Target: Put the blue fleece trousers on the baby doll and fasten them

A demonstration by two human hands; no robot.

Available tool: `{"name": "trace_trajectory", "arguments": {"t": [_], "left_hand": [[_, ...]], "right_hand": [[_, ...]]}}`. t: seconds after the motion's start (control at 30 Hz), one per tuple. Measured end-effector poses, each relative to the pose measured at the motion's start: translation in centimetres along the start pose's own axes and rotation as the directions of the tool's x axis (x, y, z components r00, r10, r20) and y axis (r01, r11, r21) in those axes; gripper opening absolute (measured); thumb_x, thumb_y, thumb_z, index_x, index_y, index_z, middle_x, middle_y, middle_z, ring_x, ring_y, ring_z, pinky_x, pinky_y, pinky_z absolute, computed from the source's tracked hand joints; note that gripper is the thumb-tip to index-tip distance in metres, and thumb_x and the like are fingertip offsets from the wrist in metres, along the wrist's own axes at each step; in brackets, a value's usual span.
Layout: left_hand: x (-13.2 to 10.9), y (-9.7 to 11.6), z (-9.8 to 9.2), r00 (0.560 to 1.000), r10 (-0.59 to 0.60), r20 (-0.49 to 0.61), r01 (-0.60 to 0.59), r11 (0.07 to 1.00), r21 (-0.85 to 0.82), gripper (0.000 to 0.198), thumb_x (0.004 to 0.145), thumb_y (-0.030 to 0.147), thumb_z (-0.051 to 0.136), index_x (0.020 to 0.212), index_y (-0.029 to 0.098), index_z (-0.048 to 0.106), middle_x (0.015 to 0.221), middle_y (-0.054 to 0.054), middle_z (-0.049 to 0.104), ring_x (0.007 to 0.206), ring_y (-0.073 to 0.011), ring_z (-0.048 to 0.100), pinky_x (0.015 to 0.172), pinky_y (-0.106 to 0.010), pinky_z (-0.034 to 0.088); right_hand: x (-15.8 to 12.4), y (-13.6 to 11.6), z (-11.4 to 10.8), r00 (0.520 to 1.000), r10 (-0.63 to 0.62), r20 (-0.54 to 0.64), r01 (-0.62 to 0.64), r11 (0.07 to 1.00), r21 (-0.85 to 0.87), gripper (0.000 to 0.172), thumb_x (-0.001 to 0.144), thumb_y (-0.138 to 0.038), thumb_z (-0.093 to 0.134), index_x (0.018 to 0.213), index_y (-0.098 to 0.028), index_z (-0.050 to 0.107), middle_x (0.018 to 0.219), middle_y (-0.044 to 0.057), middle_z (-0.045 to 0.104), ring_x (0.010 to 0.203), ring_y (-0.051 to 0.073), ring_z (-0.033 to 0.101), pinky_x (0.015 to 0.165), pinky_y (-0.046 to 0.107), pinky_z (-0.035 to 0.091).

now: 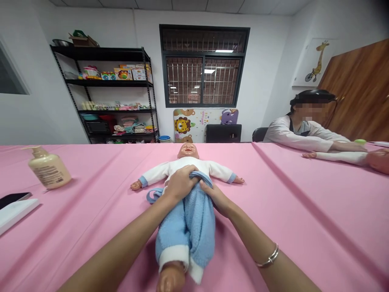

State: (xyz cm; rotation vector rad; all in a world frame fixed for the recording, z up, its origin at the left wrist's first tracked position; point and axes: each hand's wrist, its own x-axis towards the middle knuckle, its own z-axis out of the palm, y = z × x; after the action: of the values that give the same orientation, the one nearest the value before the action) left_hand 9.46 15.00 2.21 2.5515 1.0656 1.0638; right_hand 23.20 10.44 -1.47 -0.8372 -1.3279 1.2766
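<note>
A baby doll (188,151) lies on its back on the pink tablecloth (282,227), arms spread, head away from me. It wears a white top (217,170) with blue cuffs. Blue fleece trousers (173,231) with white cuffs cover its legs; one foot sticks out of the left cuff, and no foot shows at the right one. My left hand (181,182) lies over the doll's belly, its fingers closed on the waistband (200,175). On the other side of that waistband, my right hand (217,196) grips the trousers with thumb on top. A blue strap loops out beside my left hand.
A pump bottle (50,170) stands at the left, with a phone (13,198) and a white box-like object (18,215) nearer me. At the right a person (300,125) sits by another doll (343,158). Shelves (106,83) stand behind the table.
</note>
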Motion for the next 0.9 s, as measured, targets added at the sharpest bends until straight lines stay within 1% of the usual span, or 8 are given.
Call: {"name": "trace_trajectory", "arguments": {"t": [0.1, 0.23, 0.37, 0.47, 0.57, 0.63, 0.7, 0.9], "left_hand": [[-0.4, -0.2, 0.7, 0.998, -0.064, 0.007, 0.063, 0.992, 0.111, 0.010, 0.079, 0.020, 0.048, 0.086, 0.021, 0.055, 0.089, 0.000, 0.060, 0.085, -0.0196, 0.056, 0.071, -0.029, 0.042], [-1.6, -0.6, 1.0, 0.994, -0.105, -0.012, 0.105, 0.982, 0.160, 0.019, 0.083, 0.032, 0.048, 0.097, 0.021, 0.053, 0.099, -0.003, 0.056, 0.093, -0.0210, 0.055, 0.081, -0.032, 0.043], [-2.1, -0.8, 0.5, 0.998, -0.007, 0.070, 0.004, 0.999, 0.032, 0.036, 0.086, 0.040, 0.046, 0.117, 0.022, 0.046, 0.119, -0.004, 0.050, 0.109, -0.0208, 0.048, 0.093, -0.034, 0.038], [-2.1, -0.5, 0.0, 0.989, 0.065, 0.129, -0.052, 0.993, -0.106, 0.036, 0.088, 0.038, 0.044, 0.121, 0.024, 0.042, 0.122, -0.002, 0.050, 0.111, -0.0188, 0.046, 0.095, -0.032, 0.034], [-2.0, -0.3, -0.3, 0.991, 0.004, 0.135, 0.017, 0.988, -0.154, 0.024, 0.087, 0.036, 0.043, 0.104, 0.021, 0.050, 0.097, 0.001, 0.058, 0.090, -0.0170, 0.054, 0.081, -0.028, 0.038], [-1.9, -0.4, -0.3, 0.990, -0.050, 0.135, 0.068, 0.989, -0.129, 0.019, 0.087, 0.035, 0.041, 0.087, 0.019, 0.051, 0.077, 0.003, 0.055, 0.074, -0.0154, 0.052, 0.069, -0.026, 0.037], [-1.9, -0.6, -0.2, 0.988, -0.074, 0.132, 0.087, 0.992, -0.097, 0.021, 0.086, 0.035, 0.039, 0.077, 0.018, 0.047, 0.068, 0.003, 0.049, 0.066, -0.0147, 0.049, 0.062, -0.026, 0.034], [-1.7, -1.2, 0.3, 0.986, -0.062, 0.153, 0.077, 0.993, -0.094, 0.019, 0.087, 0.034, 0.038, 0.078, 0.018, 0.044, 0.073, 0.002, 0.053, 0.070, -0.0156, 0.050, 0.065, -0.026, 0.035]], "right_hand": [[0.3, 0.3, -0.5, 0.997, 0.035, -0.062, -0.042, 0.992, -0.118, 0.041, 0.071, -0.048, 0.063, 0.098, -0.016, 0.062, 0.100, 0.005, 0.062, 0.100, 0.024, 0.054, 0.088, 0.037, 0.041], [1.1, 1.5, -0.8, 0.959, -0.126, -0.253, 0.062, 0.968, -0.245, 0.035, 0.075, -0.045, 0.055, 0.083, -0.013, 0.065, 0.084, 0.006, 0.064, 0.084, 0.024, 0.057, 0.080, 0.039, 0.043], [1.5, 2.1, -1.2, 0.886, -0.282, -0.369, 0.201, 0.949, -0.243, 0.033, 0.074, -0.039, 0.056, 0.095, -0.014, 0.065, 0.101, 0.006, 0.063, 0.101, 0.023, 0.052, 0.093, 0.038, 0.037], [1.4, 1.5, -1.3, 0.915, -0.199, -0.351, 0.149, 0.975, -0.165, 0.038, 0.074, -0.042, 0.056, 0.099, -0.015, 0.064, 0.104, 0.006, 0.062, 0.102, 0.024, 0.052, 0.091, 0.036, 0.039], [1.1, 0.9, -1.1, 0.930, -0.071, -0.359, 0.014, 0.987, -0.159, 0.041, 0.072, -0.047, 0.055, 0.092, -0.012, 0.065, 0.090, 0.006, 0.065, 0.087, 0.024, 0.056, 0.076, 0.034, 0.044], [1.0, 0.8, -1.1, 0.917, -0.017, -0.399, -0.059, 0.982, -0.177, 0.042, 0.071, -0.049, 0.055, 0.086, -0.012, 0.065, 0.081, 0.006, 0.065, 0.078, 0.023, 0.056, 0.068, 0.032, 0.043], [1.1, 1.1, -1.1, 0.903, 0.019, -0.429, -0.103, 0.979, -0.175, 0.041, 0.070, -0.050, 0.055, 0.080, -0.012, 0.065, 0.073, 0.005, 0.064, 0.070, 0.021, 0.054, 0.060, 0.030, 0.041], [1.2, 2.2, -1.5, 0.922, 0.109, -0.372, -0.169, 0.977, -0.131, 0.042, 0.067, -0.053, 0.057, 0.071, -0.012, 0.062, 0.060, 0.004, 0.058, 0.057, 0.017, 0.048, 0.052, 0.027, 0.035]]}}
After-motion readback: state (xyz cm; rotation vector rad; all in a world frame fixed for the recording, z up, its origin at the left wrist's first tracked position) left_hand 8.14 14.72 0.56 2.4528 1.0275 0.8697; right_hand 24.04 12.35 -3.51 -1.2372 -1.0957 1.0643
